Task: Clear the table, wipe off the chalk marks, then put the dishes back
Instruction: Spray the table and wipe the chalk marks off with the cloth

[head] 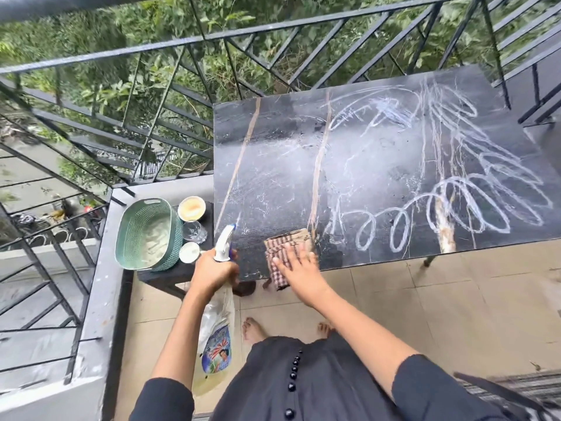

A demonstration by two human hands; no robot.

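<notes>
A black table (273, 153) carries white chalk marks (461, 205), mostly loops and lines on its right half; the left half looks smeared and wet. My right hand (299, 268) lies flat, fingers spread, on a checked cloth (280, 256) at the table's near edge. My left hand (214, 273) grips a spray bottle (217, 326) by its neck, nozzle pointing over the table's near left corner. Dishes stand on a low dark stool (170, 276) left of the table: a green basket (145, 233), a bowl (192, 208), a glass (194, 230) and a small cup (189, 252).
A black metal railing (212, 38) borders the balcony behind and left of the table, with trees beyond. Beige floor tiles (425, 299) lie below the table, my bare feet on them. A striped mat (516, 387) shows at the lower right.
</notes>
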